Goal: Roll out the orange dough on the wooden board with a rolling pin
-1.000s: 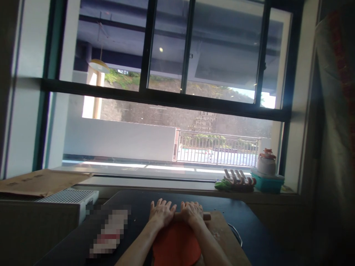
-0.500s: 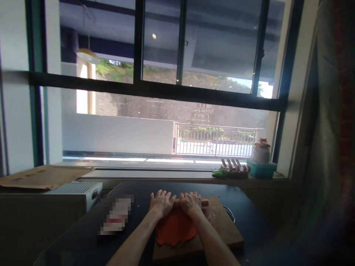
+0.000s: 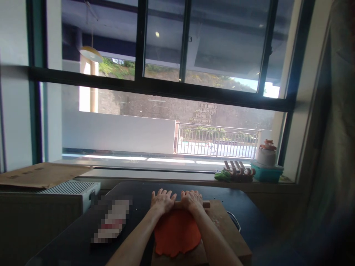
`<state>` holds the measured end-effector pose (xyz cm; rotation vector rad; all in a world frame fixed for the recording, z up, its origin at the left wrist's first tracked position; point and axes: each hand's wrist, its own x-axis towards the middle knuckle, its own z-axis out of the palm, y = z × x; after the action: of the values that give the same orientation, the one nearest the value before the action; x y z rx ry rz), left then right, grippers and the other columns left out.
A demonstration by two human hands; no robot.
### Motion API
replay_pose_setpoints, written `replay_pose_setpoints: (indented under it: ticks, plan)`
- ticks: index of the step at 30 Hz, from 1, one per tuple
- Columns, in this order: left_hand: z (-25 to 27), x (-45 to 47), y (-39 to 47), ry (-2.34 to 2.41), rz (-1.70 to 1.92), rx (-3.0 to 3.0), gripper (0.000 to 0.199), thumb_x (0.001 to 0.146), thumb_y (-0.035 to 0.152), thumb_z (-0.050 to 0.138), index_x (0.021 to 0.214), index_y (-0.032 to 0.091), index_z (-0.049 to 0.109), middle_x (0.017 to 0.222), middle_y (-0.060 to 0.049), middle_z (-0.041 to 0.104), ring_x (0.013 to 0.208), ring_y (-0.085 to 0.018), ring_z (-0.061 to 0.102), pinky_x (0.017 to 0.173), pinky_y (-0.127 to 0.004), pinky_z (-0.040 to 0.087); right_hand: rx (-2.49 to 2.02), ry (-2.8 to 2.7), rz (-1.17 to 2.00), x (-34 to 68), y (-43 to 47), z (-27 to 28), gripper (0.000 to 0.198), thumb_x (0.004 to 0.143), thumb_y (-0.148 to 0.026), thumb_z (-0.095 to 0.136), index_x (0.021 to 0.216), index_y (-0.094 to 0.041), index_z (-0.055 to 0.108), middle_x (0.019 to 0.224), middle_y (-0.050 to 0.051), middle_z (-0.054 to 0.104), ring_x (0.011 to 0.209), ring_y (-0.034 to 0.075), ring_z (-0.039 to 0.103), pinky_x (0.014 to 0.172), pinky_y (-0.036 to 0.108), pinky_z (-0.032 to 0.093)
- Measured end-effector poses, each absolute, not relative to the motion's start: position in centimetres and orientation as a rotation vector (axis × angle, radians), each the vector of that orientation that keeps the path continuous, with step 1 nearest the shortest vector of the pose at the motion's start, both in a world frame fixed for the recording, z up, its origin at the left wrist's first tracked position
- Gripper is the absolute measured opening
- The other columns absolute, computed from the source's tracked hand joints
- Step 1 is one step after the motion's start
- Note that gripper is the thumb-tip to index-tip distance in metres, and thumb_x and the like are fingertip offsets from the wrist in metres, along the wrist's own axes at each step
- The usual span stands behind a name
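A wooden rolling pin [image 3: 206,204] lies across the far part of a wooden board [image 3: 229,236], mostly covered by my hands. My left hand [image 3: 163,201] rests palm down over its left part, fingers stretched forward and spread. Over the right part lies my right hand [image 3: 192,200], flat in the same way, with the pin's right end sticking out beside it. Between my forearms a flat orange sheet of dough [image 3: 177,233] with a ragged near edge is spread on the board. White flour-like traces mark the board to the right of the dough.
A dark table [image 3: 133,188] carries the board, with a metal handle [image 3: 234,220] at its right side. A pixelated item [image 3: 112,221] lies at left. On the windowsill are a teal box [image 3: 266,173] and a brown rack-like object [image 3: 239,172]. Brown paper [image 3: 41,173] lies far left.
My hands and the rolling pin have moved slightly away from me across the board. More of the orange dough shows between my forearms. The view has shifted a little.
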<state>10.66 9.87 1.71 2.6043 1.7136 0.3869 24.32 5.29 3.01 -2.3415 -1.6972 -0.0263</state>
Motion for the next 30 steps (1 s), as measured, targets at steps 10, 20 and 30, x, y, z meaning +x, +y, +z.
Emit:
replay_pose_setpoints:
  ticks: [10, 20, 30]
  plan:
    - [1.7, 9.9, 7.6, 1.699, 0.427, 2.642, 0.059, 0.090, 0.053, 0.017, 0.120, 0.026, 0.060, 0.132, -0.008, 0.058, 0.130, -0.030, 0.039, 0.106, -0.060, 0.022, -2.317, -1.676, -0.100, 23.4, 2.9, 2.4, 0.050, 0.095, -0.042, 0.027, 0.102, -0.021, 0.072, 0.111, 0.009, 0.067, 0.109, 0.028, 0.055, 0.093, 0.042, 0.038]
    - [1.8, 10.0, 7.8, 1.703, 0.418, 2.642, 0.058, 0.090, 0.052, 0.019, 0.121, 0.025, 0.060, 0.133, -0.008, 0.057, 0.131, -0.031, 0.038, 0.106, -0.060, 0.022, -2.320, -1.681, -0.075, 23.5, 3.2, 2.5, 0.050, 0.095, -0.041, 0.027, 0.102, -0.020, 0.071, 0.112, 0.010, 0.067, 0.110, 0.029, 0.054, 0.094, 0.043, 0.037]
    - [1.8, 10.7, 9.7, 1.731, 0.369, 2.610, 0.058, 0.090, 0.053, 0.019, 0.121, 0.026, 0.059, 0.133, -0.008, 0.057, 0.131, -0.030, 0.039, 0.106, -0.058, 0.024, -2.344, -1.695, -0.006, 24.4, 5.3, 2.7, 0.053, 0.094, -0.045, 0.024, 0.108, -0.020, 0.069, 0.117, 0.011, 0.065, 0.112, 0.029, 0.054, 0.092, 0.043, 0.039]
